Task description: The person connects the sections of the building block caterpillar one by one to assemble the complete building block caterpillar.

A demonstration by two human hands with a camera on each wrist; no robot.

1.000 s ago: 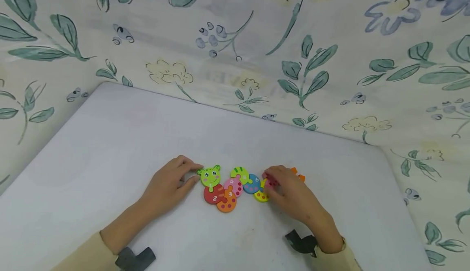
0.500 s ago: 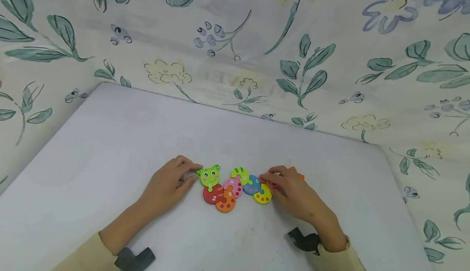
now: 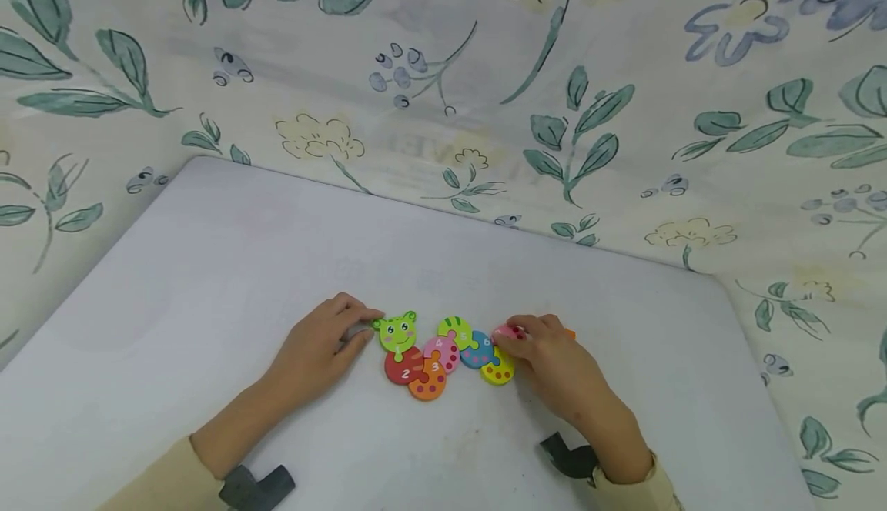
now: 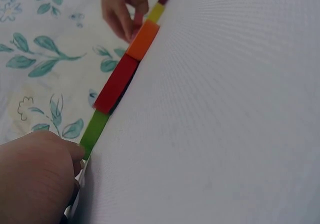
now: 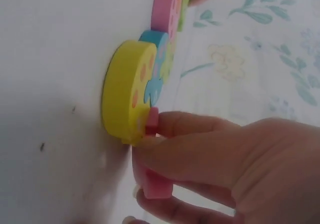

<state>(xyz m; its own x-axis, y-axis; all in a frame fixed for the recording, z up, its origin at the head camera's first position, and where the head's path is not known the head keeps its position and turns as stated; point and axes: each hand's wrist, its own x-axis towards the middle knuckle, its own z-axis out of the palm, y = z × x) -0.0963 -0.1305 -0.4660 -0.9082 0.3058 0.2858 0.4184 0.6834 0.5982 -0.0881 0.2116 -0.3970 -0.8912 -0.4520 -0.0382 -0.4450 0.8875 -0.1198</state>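
A wooden caterpillar number puzzle lies in a chain on the white table. My left hand (image 3: 315, 349) rests beside its green face piece (image 3: 397, 335), fingertips touching the left edge. Following it are the red piece (image 3: 402, 367), orange piece (image 3: 427, 382), pink piece 4 (image 3: 443, 353), green piece 5 (image 3: 453, 332), blue piece (image 3: 476, 351) and yellow piece (image 3: 497, 369). My right hand (image 3: 564, 365) pinches a loose pink puzzle piece (image 5: 159, 184) between thumb and fingers, at the yellow piece's upper right edge. In the right wrist view its thumb covers the contact area.
Another orange piece (image 3: 571, 334) peeks out behind my right hand, mostly hidden. The white table (image 3: 346, 242) extends around the puzzle. A floral cloth (image 3: 430, 134) stands behind its far edge. Dark straps (image 3: 256, 488) show by both sleeves.
My right hand has shifted slightly and turned, bringing the pink piece against the yellow one; more of the yellow piece shows. The left hand stays at the green face piece.
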